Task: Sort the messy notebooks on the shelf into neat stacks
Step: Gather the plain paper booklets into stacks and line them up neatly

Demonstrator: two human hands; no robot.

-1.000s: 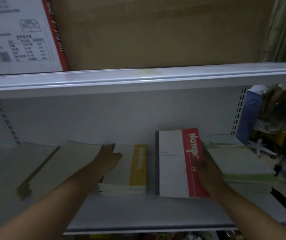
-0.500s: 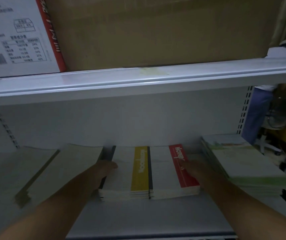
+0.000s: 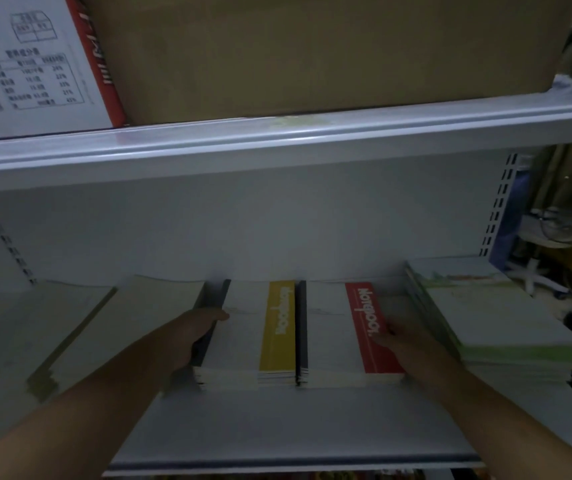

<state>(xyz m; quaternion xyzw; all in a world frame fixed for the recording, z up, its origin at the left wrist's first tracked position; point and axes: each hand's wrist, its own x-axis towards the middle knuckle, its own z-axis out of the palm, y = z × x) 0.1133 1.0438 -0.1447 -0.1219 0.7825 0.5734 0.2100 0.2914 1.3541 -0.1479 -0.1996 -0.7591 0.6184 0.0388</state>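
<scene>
Hands (image 3: 191,336) (image 3: 400,341) at stacks' (image 3: 243,341) outer edges

Left hand (image 3: 187,337) fingers hidden down left side of yellow-band stack (image 3: 246,344); thumb alone shows. Right hand (image 3: 407,346) fingertips blurred, lost beside red-band stack (image 3: 336,341). Green stack (image 3: 506,323) near corner smeared. Printed carton (image 3: 28,64) cut by top, left edges; small print unreadable.

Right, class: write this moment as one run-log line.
left hand: grips yellow-band stack, left edge | right hand: touches red-band stack, right edge | stacks: side by side on shelf
</scene>
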